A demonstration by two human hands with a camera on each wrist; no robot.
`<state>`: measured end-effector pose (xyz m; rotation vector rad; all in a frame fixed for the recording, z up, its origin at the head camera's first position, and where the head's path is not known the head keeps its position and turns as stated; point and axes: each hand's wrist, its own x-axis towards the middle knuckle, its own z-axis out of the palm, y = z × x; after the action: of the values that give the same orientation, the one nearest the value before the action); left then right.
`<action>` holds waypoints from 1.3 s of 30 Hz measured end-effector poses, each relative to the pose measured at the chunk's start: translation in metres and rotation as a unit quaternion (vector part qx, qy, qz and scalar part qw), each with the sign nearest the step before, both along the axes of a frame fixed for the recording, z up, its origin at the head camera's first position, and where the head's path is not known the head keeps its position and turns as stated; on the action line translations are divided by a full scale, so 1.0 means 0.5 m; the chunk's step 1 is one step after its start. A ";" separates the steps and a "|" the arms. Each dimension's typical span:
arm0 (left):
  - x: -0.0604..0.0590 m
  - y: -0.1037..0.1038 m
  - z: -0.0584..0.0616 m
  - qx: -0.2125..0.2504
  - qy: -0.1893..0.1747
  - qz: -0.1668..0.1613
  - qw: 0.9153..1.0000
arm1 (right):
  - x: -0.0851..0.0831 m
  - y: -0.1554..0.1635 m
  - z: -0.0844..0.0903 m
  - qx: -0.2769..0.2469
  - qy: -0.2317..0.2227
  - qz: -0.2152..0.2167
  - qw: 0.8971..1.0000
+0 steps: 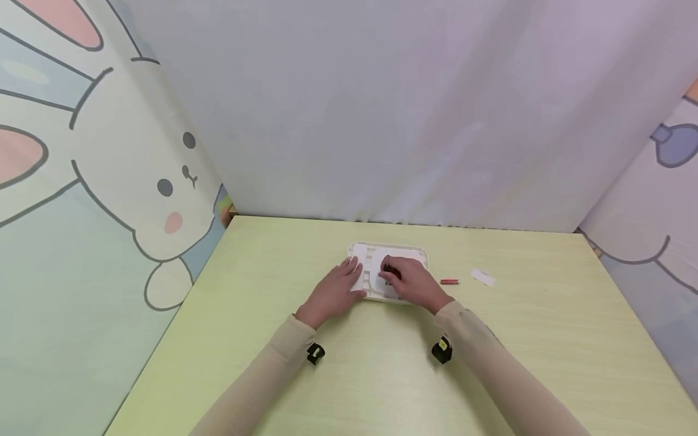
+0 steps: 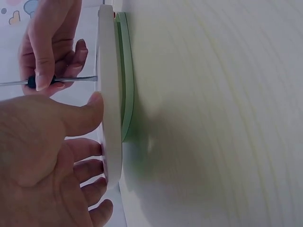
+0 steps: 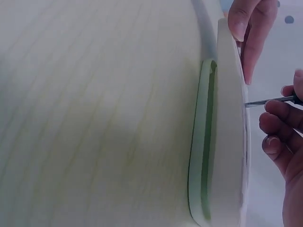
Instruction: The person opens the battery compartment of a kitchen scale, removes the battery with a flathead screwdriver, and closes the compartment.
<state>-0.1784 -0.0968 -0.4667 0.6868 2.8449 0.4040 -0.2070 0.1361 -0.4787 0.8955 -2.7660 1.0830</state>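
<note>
Pale green tabletop [image 1: 382, 375] fills the scene, backed by a white curtain. Near its middle lies a flat white device [image 1: 406, 249], its green underside touching the table. On it, the right hand [image 1: 412, 283] pinches a thin screwdriver [image 2: 71, 80], tip against the top face. The left hand [image 1: 334, 292] presses straight fingers on the device's left edge. To the right lie a small red item [image 1: 449, 281] and a white slip [image 1: 483, 277].

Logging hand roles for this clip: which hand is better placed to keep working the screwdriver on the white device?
Right. The right hand already pinches the screwdriver, its tip against the white device. The left hand lies on the device's left edge, seemingly steadying it.
</note>
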 end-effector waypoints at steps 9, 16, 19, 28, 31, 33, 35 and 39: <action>-0.001 0.003 -0.005 -0.014 0.013 0.003 1.000 | -0.039 -0.021 0.033 0.085 0.013 0.055 0.995; -0.004 0.006 -0.010 -0.024 0.020 0.004 0.999 | -0.035 -0.010 0.036 0.085 -0.018 0.042 0.995; -0.003 0.005 -0.011 -0.026 0.022 0.006 0.999 | -0.028 -0.008 0.040 0.095 -0.012 0.046 0.994; -0.004 0.000 -0.011 -0.020 0.029 0.001 0.999 | -0.032 -0.041 0.061 0.197 0.039 0.086 0.976; -0.002 0.000 -0.009 -0.011 0.032 0.002 0.999 | -0.037 -0.057 0.069 0.235 0.035 0.097 0.966; -0.002 0.000 -0.008 -0.006 0.033 0.002 0.999 | -0.041 -0.067 0.071 0.258 0.034 0.101 0.960; -0.002 0.001 -0.009 0.001 0.034 0.003 0.999 | -0.040 -0.074 0.073 0.274 0.027 0.103 0.956; 0.000 0.000 -0.008 -0.002 0.037 0.002 0.999 | -0.035 -0.082 0.074 0.290 0.020 0.105 0.951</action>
<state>-0.1786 -0.0967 -0.4707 0.7083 2.9158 0.3821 -0.2243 0.0951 -0.4418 1.2645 -3.0506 0.2323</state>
